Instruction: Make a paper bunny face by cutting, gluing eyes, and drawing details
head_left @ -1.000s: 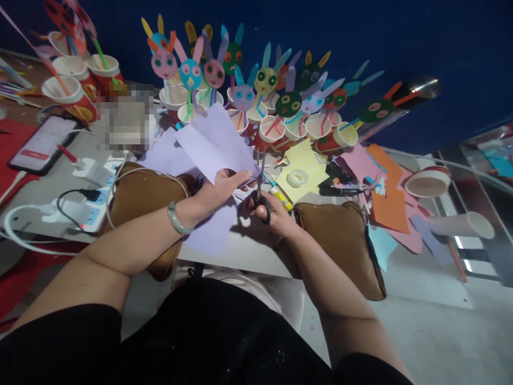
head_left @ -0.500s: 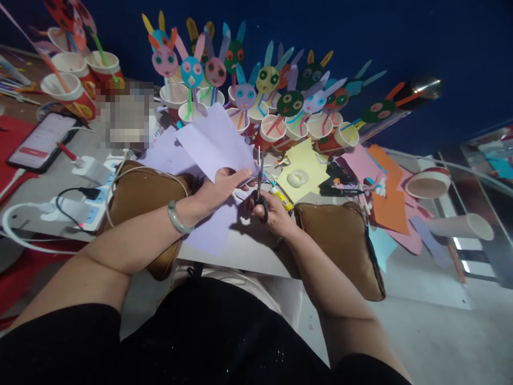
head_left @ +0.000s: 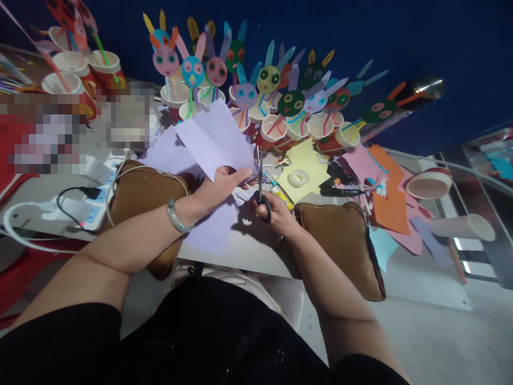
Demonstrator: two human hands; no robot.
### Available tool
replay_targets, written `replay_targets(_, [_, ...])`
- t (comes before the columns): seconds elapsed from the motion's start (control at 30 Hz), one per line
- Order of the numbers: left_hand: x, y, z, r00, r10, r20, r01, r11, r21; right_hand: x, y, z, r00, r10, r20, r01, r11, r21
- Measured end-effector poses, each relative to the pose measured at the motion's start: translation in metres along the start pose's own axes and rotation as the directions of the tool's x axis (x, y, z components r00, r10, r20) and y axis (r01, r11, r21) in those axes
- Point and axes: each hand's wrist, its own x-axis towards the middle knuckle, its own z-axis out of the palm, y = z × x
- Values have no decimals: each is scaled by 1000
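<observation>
Pinching a purple sheet (head_left: 224,141) in the left hand (head_left: 220,188), just left of the frame's centre, with the thumb on top. Gripping scissors (head_left: 261,184) in the right hand (head_left: 276,212), just right of centre, with blades pointing toward the top beside the sheet's right corner; cannot tell whether touching it. Facing long-eared paper figures (head_left: 246,96) in cups (head_left: 269,138) across the upper middle, above 2 brown cushions (head_left: 344,240).
</observation>
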Motion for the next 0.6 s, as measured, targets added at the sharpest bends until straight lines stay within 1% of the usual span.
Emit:
replay_targets(0.17, [2, -5, -3, 999, 54, 5, -54, 998, 33, -2, -1, -6, 999, -2, 34, 2, 1000, -26])
replay_targets(0.33, [3, -7, -6, 999, 47, 1, -47, 996, 72, -5, -5, -12, 998, 17, 56, -14, 999, -52])
replay_targets(0.47, [2, -4, -7, 998, 60, 14, -61, 996, 71, -6, -8, -16, 997, 23, 78, -18, 998, -59])
replay_targets(0.6, [-1, 4, -6, 998, 51, 28, -53, 996, 70, -6, -11, -18, 996, 12, 91, -7, 998, -56])
